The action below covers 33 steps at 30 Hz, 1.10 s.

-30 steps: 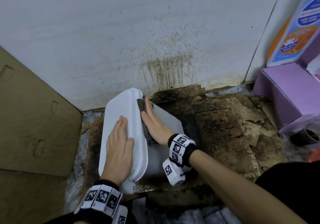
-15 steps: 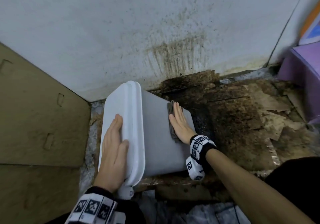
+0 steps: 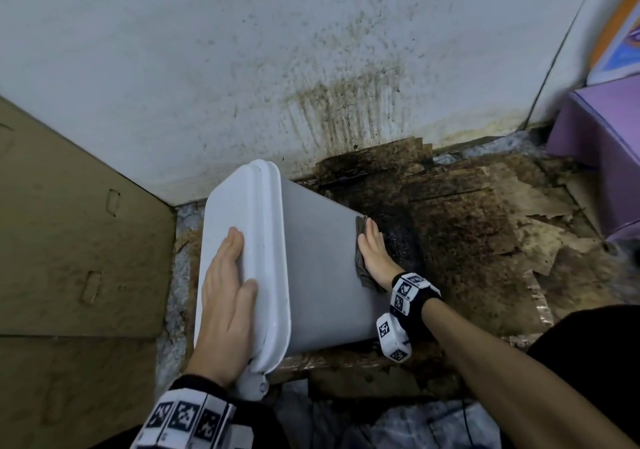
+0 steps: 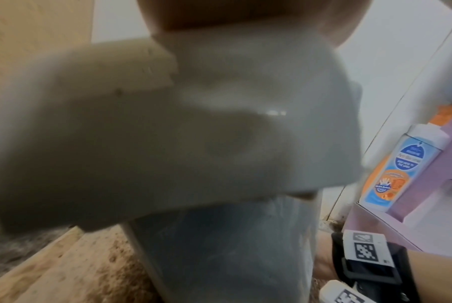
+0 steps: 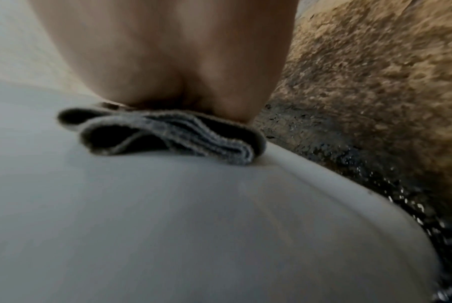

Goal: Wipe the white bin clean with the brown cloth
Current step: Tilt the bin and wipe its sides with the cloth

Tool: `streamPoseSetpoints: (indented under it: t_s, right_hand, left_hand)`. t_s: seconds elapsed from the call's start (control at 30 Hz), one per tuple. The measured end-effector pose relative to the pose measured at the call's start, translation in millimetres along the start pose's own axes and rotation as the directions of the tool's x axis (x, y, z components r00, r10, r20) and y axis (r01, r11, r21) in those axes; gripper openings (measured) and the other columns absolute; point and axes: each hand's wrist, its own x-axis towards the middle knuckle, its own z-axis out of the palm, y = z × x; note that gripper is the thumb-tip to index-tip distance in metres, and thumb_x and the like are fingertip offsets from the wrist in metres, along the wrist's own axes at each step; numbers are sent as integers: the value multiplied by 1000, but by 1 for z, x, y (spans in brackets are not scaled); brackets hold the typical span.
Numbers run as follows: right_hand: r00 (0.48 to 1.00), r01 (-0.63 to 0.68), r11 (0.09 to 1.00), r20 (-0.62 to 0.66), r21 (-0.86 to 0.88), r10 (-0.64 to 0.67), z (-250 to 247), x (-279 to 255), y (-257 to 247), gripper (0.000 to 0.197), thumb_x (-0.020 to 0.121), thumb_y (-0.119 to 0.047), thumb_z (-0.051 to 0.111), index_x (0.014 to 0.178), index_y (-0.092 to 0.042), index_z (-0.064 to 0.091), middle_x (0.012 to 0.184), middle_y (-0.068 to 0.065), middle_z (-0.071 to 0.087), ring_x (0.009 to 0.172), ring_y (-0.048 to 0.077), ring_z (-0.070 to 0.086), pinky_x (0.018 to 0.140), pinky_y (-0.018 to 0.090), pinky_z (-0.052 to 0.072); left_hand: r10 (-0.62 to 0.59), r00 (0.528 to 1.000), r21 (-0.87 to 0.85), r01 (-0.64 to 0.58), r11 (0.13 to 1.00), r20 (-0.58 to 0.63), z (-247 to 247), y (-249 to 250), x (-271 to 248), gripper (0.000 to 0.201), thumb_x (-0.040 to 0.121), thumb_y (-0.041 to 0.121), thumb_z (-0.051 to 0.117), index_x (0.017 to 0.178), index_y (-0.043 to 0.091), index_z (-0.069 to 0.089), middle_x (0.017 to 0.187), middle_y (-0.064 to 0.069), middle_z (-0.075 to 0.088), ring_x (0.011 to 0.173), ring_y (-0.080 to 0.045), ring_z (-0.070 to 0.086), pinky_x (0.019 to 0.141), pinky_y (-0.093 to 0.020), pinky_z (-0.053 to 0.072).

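**Cloth now at the bin's bottom edge**

Going left to right. Cardboard (image 3: 69, 240) stands at the far left, against the stained wall (image 3: 311, 50).

Our left hand (image 3: 227, 296) lies flat on the lid (image 3: 239, 213) of the white bin (image 3: 318, 268), fingers straight, gripping nothing, just bracing. It sits where it was a second ago. The bin is tipped on its side on the dirty floor (image 3: 467, 240), lid to the left, base to the right.

Our right hand (image 3: 375, 254) presses the brown cloth (image 3: 362, 268) flat against the bin's upper side, fingers straight, not curled round it. The change: a second ago the cloth was up by the lid rim, now it's at the right end, at the base edge. The wrist view shows the folded cloth (image 5: 167, 137) under the palm, right at that edge.

Our read: one full pass along this side is done. Likely next is a return stroke or turning the bin to a fresh face. Other sides are hidden, so we can't tell their state.

Purple box (image 3: 602, 143) sits far right, well apart.
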Motion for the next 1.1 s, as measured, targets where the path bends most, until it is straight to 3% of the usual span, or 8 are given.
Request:
streamPoseSetpoints:
  t_s: [0.23, 0.37, 0.47, 0.67, 0.77, 0.9, 0.97, 1.1]
  right_hand:
    - [984, 134, 990, -112, -42, -137, 49, -62, -29, 54, 110, -31, 10, 159, -27, -13, 167, -9, -18, 153, 13, -20, 125, 37, -9]
    - [947, 293, 955, -125, -42, -296, 73, -106, -66, 51, 109, -37, 4, 158, -40, -9, 164, -24, -15, 149, -4, -19, 120, 26, -9]
    - [906, 398, 912, -115, -98, -407, 90, -126, -78, 52, 105, -43, 1, 155, -45, -11, 158, -35, -18, 148, -8, -19, 116, 16, -10]
    - [862, 474, 874, -149, -104, -485, 79, -126, -57, 50, 110, -35, 19, 155, -50, 4, 165, -28, 0, 152, -6, -4, 122, 28, 1]
    - [887, 413, 903, -172, -120, -429, 70, -103, -16, 51, 108, -40, 15, 158, -45, 7, 166, -26, 2, 152, -5, -4, 126, 31, 4]
    - [952, 192, 981, -245, 17, -182, 57, -77, 40, 46, 111, -30, 17, 154, -42, 5, 168, -15, 1, 154, 3, -6, 128, 37, -1]
    - [958, 113, 991, -273, 75, -89, 54, -71, 50, 49, 111, -25, 20, 157, -34, 8, 169, -9, 3, 155, 6, -3, 126, 31, -4]
    - [946, -3, 987, -318, 158, 54, 54, -63, 53, 51, 110, -29, 24, 160, -29, 15, 169, -8, 10, 155, 10, 7, 127, 38, 3]
  left_hand:
    - [13, 1000, 43, -13, 999, 2, 7, 11, 2, 62, 95, 46, 25, 154, 38, 10, 166, 15, 12, 151, -1, 9, 125, -39, 9]
    - [2, 1000, 55, -2, 998, 4, 8, 11, 3, 61, 93, 47, 23, 152, 41, 8, 166, 14, 11, 150, 0, 9, 125, -37, 9]
    - [-25, 1000, 38, 25, 999, 0, 7, 10, 1, 64, 91, 47, 22, 153, 38, 9, 166, 13, 11, 150, 2, 8, 125, -36, 9]
    - [-18, 1000, 26, 17, 1000, 10, 8, 12, 1, 63, 91, 47, 24, 152, 40, 9, 165, 14, 11, 150, 2, 8, 125, -38, 9]
    - [-24, 1000, 18, 24, 1000, -5, 4, 8, 0, 67, 91, 46, 25, 156, 34, 13, 165, 16, 12, 150, 2, 8, 125, -40, 9]
    - [-28, 1000, 13, 28, 1000, -5, 3, 6, 0, 70, 91, 47, 26, 158, 28, 16, 164, 19, 12, 150, 2, 8, 125, -41, 9]
    - [-23, 1000, 22, 23, 1000, -1, 5, 9, 2, 70, 91, 47, 26, 158, 27, 16, 164, 18, 13, 150, 1, 9, 125, -41, 10]
    - [-3, 1000, 69, 3, 998, 7, 11, 17, 2, 67, 92, 47, 24, 157, 31, 14, 164, 17, 11, 150, 0, 9, 124, -35, 8]
